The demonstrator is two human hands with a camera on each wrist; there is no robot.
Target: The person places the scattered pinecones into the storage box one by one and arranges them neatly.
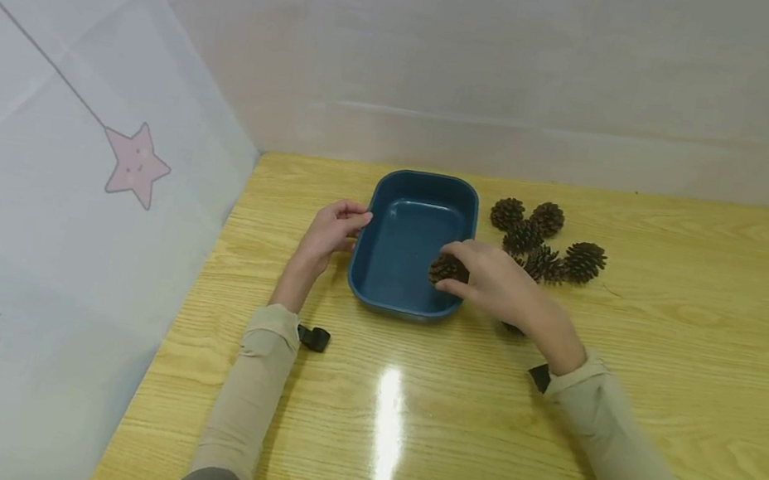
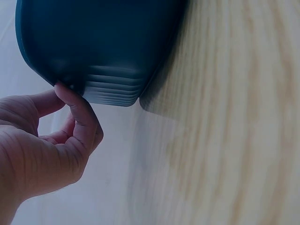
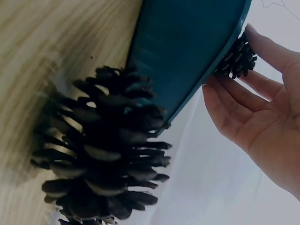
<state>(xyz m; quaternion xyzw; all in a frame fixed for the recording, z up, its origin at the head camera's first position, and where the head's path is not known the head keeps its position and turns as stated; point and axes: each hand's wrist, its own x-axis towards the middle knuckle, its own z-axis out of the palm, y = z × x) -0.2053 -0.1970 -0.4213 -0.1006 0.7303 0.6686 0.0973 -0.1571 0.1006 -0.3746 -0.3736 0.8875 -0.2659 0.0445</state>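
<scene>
A dark blue rectangular tub (image 1: 408, 244) with rounded corners stands on the wooden table. At its left rim, my left hand (image 1: 334, 236) holds the edge between thumb and curled fingers; the left wrist view shows this hand (image 2: 61, 136) at the corner of the tub (image 2: 112, 86). My right hand (image 1: 492, 278) grips a brown pine cone (image 1: 446, 268) over the tub's right side. In the right wrist view that pine cone (image 3: 238, 58) sits between thumb and fingers of the hand (image 3: 262, 108), beside the tub's rim.
Several more pine cones (image 1: 585, 262) lie grouped on the table right of the tub, partly hidden by the right hand. One pine cone (image 3: 108, 145) looms close in the right wrist view. White cloth walls (image 1: 473, 61) stand behind and to the left of the table (image 1: 474, 439).
</scene>
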